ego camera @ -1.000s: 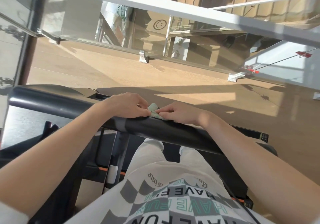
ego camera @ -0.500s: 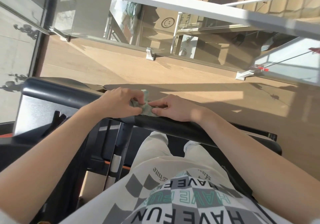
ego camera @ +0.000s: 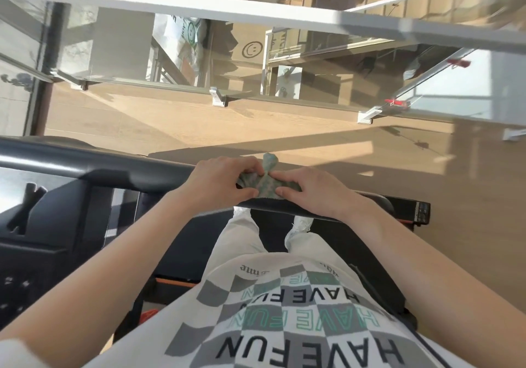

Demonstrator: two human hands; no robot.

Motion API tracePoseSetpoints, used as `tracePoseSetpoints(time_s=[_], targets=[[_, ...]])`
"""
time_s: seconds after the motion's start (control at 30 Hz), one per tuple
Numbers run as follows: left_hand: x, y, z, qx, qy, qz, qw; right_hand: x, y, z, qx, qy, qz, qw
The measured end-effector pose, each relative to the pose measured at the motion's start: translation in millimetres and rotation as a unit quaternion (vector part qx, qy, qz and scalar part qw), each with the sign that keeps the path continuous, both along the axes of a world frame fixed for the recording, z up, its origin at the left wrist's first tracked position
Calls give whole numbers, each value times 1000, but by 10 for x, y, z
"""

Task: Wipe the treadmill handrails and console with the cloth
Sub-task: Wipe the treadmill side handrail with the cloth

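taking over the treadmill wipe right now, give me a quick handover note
Left hand: pinching the bunched green cloth on the black handrail.
Right hand: fingers laid on the cloth, pressing it to the rail.
Done: cannot tell how much is wiped.
Left: likely the rest of the handrail, plus the dark panel at left, probably the console.

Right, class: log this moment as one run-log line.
left hand: grips cloth | right hand: presses cloth | cloth: bunched on handrail
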State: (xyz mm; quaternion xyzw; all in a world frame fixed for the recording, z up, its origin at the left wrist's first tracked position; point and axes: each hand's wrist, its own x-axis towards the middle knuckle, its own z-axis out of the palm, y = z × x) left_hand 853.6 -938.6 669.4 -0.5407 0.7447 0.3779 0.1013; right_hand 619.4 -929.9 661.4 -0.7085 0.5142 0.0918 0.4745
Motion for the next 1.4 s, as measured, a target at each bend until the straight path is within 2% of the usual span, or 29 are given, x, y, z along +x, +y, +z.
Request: tracePoseSetpoints(time_s=[0.1,0.37,0.67,0.8,0.93,1.0,1.07,1.13,1.27,1.4], targets=[[-377,66,-31,-4,10,-11,1000,-372,148,-7,-30,7,-20,999],[-1349,213,-107,-24,22,-43,999,-1364,452,-89,-18,18,-105,994],[-2251,361,-184,-53,51,-80,994,-2169,866,-370,23,-97,-236,967],[-2527,588,-295,-145,80,-95,982,-2204,1105,-550,33,-135,-327,935],[-2497,817,-471,-298,123,-105,941,-2054,1237,-623,18,-155,-474,867],[-2412,908,-570,-375,123,-143,907,-1958,1292,-621,-1,-139,-513,847],[-2316,972,-628,-417,117,-164,886,-1875,1346,-638,-23,-118,-539,834],[-2215,1028,-642,-434,119,-158,879,-1783,1403,-638,-59,-89,-544,832],[-1979,1084,-619,-456,133,-126,871,-1480,1505,-635,-228,-15,-475,850],[-1663,1122,-637,-490,147,-96,854,-1235,1602,-616,-308,-28,-470,827]])
